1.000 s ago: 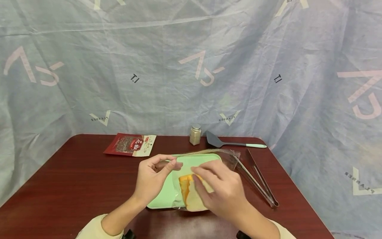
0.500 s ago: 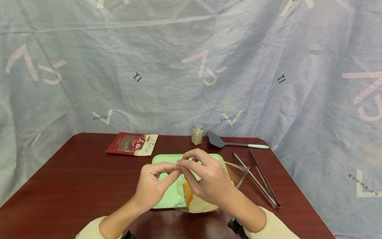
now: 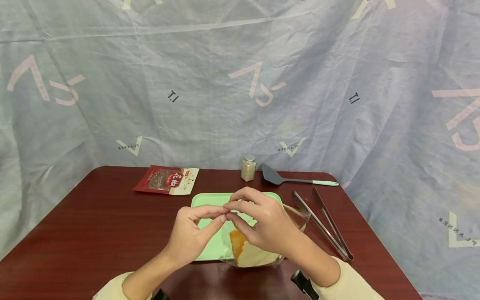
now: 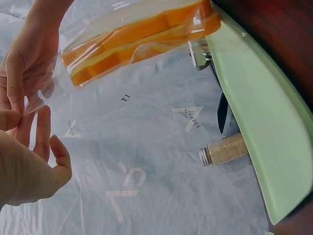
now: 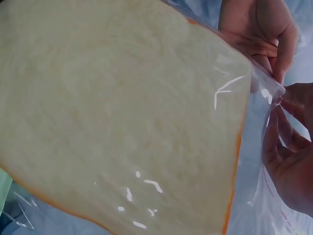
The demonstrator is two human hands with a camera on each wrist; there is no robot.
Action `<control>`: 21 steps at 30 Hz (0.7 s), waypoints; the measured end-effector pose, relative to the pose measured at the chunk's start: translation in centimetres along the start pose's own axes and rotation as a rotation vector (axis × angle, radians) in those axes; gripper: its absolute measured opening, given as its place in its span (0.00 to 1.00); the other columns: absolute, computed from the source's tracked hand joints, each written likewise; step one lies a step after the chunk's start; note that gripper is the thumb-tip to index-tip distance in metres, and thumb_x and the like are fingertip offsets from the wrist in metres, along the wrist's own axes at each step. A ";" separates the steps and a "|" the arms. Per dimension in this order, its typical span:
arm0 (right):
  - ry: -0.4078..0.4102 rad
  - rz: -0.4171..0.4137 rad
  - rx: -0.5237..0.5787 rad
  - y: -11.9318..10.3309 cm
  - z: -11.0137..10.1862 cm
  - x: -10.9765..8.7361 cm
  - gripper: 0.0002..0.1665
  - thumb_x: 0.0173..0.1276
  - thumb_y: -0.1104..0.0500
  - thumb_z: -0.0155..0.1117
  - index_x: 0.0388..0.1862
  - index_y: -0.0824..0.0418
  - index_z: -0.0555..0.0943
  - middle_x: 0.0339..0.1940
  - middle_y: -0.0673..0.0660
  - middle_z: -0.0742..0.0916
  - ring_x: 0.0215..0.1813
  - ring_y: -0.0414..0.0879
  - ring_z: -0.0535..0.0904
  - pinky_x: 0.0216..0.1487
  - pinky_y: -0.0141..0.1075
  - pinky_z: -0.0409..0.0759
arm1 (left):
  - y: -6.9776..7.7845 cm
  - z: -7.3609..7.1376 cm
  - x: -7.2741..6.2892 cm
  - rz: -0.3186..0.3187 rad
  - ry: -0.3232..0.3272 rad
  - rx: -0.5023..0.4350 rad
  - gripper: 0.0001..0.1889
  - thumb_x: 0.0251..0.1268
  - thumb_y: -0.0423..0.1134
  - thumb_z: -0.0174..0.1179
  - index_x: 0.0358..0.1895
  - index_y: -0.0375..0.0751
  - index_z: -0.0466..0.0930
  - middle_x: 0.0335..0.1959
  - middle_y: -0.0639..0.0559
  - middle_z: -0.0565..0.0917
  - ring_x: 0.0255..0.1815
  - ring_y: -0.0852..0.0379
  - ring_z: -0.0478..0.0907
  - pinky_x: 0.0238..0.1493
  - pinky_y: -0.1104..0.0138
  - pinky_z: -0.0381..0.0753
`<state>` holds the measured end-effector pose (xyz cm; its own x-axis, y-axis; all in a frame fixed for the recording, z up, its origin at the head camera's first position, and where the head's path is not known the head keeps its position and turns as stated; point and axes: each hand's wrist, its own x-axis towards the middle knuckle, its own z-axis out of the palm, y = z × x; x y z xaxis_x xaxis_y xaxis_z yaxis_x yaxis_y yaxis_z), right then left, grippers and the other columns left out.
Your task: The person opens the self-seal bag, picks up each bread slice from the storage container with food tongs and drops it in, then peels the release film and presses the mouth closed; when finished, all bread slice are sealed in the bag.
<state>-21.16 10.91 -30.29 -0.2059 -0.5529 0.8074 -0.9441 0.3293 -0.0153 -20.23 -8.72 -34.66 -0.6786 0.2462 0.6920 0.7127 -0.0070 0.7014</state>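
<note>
A clear plastic bag (image 5: 261,98) holds bread slices (image 5: 122,107) with orange-brown crusts; two crust edges show in the left wrist view. My left hand (image 3: 193,233) pinches the bag's top edge between thumb and fingers. Right beside it, my right hand (image 3: 262,218) pinches the same edge, the fingertips of both hands meeting. In the head view the bag hangs under the right hand, which hides part of the bread. Behind the hands and bag lies a light green tray (image 3: 210,199), partly covered from sight.
On the dark red table (image 3: 112,221), a red-and-white spice packet (image 3: 166,180) lies at the back left. A glass seasoning jar (image 3: 248,168) stands at the back, beside a grey spatula (image 3: 275,177). Metal tongs (image 3: 324,225) lie to the right, below the spatula.
My right hand has moved left from over the bread to meet my left hand at the bag's edge. Over the last half second both hands have hardly moved.
</note>
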 end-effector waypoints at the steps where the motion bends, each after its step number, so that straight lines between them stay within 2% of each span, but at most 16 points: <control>1: -0.008 0.003 0.008 0.0 0.0 0.0 0.09 0.60 0.66 0.73 0.39 0.59 0.86 0.39 0.51 0.83 0.33 0.40 0.81 0.34 0.25 0.76 | 0.0 0.0 0.0 0.005 -0.003 0.004 0.08 0.62 0.23 0.63 0.43 0.31 0.88 0.35 0.47 0.90 0.41 0.58 0.87 0.44 0.64 0.83; 7: -0.035 0.023 0.051 0.1 -0.2 0.3 0.10 0.59 0.66 0.74 0.39 0.59 0.85 0.39 0.50 0.83 0.30 0.38 0.78 0.31 0.23 0.74 | 0.1 -0.3 0.1 0.037 -0.033 -0.004 0.09 0.63 0.23 0.62 0.44 0.32 0.87 0.36 0.46 0.90 0.41 0.57 0.87 0.45 0.63 0.83; 9: -0.035 0.022 0.050 0.1 -0.2 0.4 0.10 0.58 0.67 0.75 0.38 0.58 0.85 0.39 0.50 0.82 0.29 0.37 0.76 0.29 0.22 0.71 | 0.2 -0.4 0.2 0.022 -0.044 -0.013 0.09 0.65 0.23 0.60 0.44 0.32 0.87 0.35 0.47 0.90 0.41 0.57 0.87 0.46 0.62 0.83; 15: -0.028 0.022 0.031 0.1 -0.2 0.6 0.11 0.56 0.69 0.73 0.37 0.57 0.85 0.38 0.49 0.83 0.28 0.36 0.72 0.26 0.21 0.66 | 0.7 -0.6 1.2 -0.106 -0.091 -0.137 0.09 0.73 0.28 0.54 0.41 0.30 0.85 0.30 0.45 0.89 0.34 0.52 0.88 0.46 0.59 0.84; 17: -0.026 0.024 0.028 0.1 -0.2 0.6 0.11 0.57 0.70 0.73 0.36 0.57 0.85 0.38 0.49 0.83 0.29 0.37 0.74 0.27 0.21 0.67 | 0.8 -0.7 1.5 -0.156 -0.112 -0.185 0.10 0.74 0.29 0.53 0.41 0.28 0.85 0.30 0.42 0.89 0.32 0.49 0.88 0.46 0.58 0.84; 21: -0.024 0.028 0.028 0.1 -0.3 0.6 0.12 0.58 0.69 0.73 0.38 0.57 0.85 0.38 0.49 0.83 0.30 0.39 0.76 0.28 0.22 0.68 | 1.1 -0.9 1.8 -0.219 -0.148 -0.224 0.10 0.74 0.30 0.53 0.43 0.26 0.83 0.32 0.38 0.88 0.31 0.46 0.88 0.49 0.58 0.83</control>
<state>-21.27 10.83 -29.59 -0.2385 -0.5617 0.7922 -0.9445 0.3238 -0.0547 -20.85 -9.14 -32.49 -0.7663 0.4028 0.5005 0.4854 -0.1474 0.8618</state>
